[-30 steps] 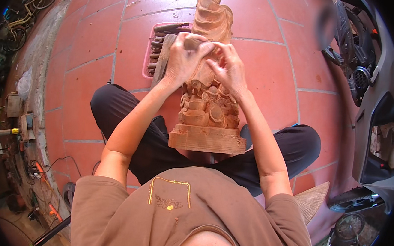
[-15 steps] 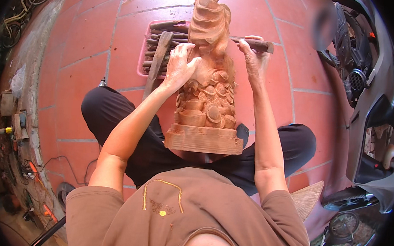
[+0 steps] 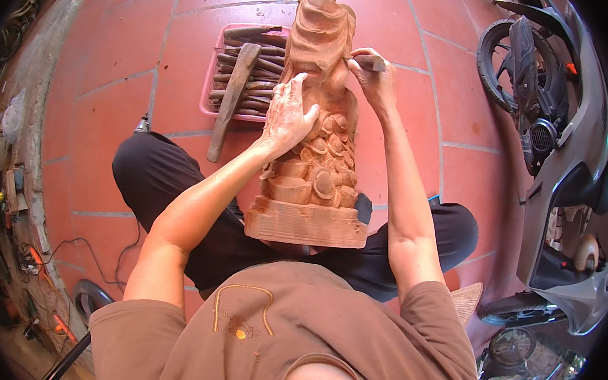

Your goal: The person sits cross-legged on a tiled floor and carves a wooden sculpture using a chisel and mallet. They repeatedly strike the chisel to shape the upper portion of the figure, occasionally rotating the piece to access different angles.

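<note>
A reddish-brown wood carving (image 3: 325,152), with draped folds at the top and rounded coin- and bowl-like shapes below, lies between my legs, its flat base toward me. My left hand (image 3: 288,119) rests against its left side, fingers stretched out and holding nothing. At the carving's right side, my right hand (image 3: 375,85) grips a chisel (image 3: 371,64) by its dark handle. The chisel's tip end is at the carving's edge, mostly hidden by my fingers.
Left of the carving sits a pink tray (image 3: 208,86) of several dark-handled tools. A long wooden mallet (image 3: 233,106) leans across it. A motorbike (image 3: 570,161) stands at the right. A cable (image 3: 102,263) runs over the tiled floor (image 3: 120,118) at left.
My right hand has come left to the carving, turning the chisel so that its handle looks shorter. My left hand stays on the carving. The whole view has shifted slightly.
</note>
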Available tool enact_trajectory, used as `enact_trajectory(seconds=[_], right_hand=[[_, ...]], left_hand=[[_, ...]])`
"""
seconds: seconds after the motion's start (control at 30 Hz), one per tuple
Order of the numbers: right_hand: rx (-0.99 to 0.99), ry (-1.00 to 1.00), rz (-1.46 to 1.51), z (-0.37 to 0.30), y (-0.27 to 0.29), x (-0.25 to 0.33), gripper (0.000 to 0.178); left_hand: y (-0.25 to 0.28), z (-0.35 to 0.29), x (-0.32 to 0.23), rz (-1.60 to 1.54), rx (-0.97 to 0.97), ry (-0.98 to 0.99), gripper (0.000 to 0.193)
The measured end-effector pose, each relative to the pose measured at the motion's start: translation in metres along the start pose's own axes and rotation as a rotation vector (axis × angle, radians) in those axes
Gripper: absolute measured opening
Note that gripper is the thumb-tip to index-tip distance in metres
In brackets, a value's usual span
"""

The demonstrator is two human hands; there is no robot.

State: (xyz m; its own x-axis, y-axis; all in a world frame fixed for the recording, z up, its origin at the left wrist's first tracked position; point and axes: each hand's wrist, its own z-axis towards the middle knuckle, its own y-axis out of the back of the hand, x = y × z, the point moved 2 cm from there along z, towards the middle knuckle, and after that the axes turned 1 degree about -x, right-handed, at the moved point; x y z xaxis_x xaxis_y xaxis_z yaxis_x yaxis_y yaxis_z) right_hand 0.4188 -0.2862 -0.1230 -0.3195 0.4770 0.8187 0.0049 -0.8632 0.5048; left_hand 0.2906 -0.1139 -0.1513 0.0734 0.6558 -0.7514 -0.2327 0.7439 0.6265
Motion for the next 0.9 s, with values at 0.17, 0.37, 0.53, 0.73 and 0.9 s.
enact_trajectory(seconds=[0.17,0.37,0.53,0.73,0.9], right_hand=[[0.155,-0.037,0.149,-0.018,0.021,0.017,0.014],[-0.052,-0.057,0.241,0.013,0.011,-0.014,0.016],[-0.094,-0.050,0.283,-0.003,-0.003,-0.023,0.014],[0.093,-0.122,0.405,-0.002,0.019,-0.018,0.015],[-0.064,-0.074,0.379,0.026,0.010,-0.030,0.016]], left_hand=[[0.002,0.000,-0.001,0.023,-0.024,-0.040,0.067],[-0.005,0.001,0.000,0.068,-0.050,-0.104,0.067],[-0.002,0.001,0.001,0.024,-0.006,-0.050,0.067],[0.000,0.002,0.004,0.036,0.001,-0.039,0.067],[-0.002,0.001,0.002,0.035,-0.013,-0.073,0.066]])
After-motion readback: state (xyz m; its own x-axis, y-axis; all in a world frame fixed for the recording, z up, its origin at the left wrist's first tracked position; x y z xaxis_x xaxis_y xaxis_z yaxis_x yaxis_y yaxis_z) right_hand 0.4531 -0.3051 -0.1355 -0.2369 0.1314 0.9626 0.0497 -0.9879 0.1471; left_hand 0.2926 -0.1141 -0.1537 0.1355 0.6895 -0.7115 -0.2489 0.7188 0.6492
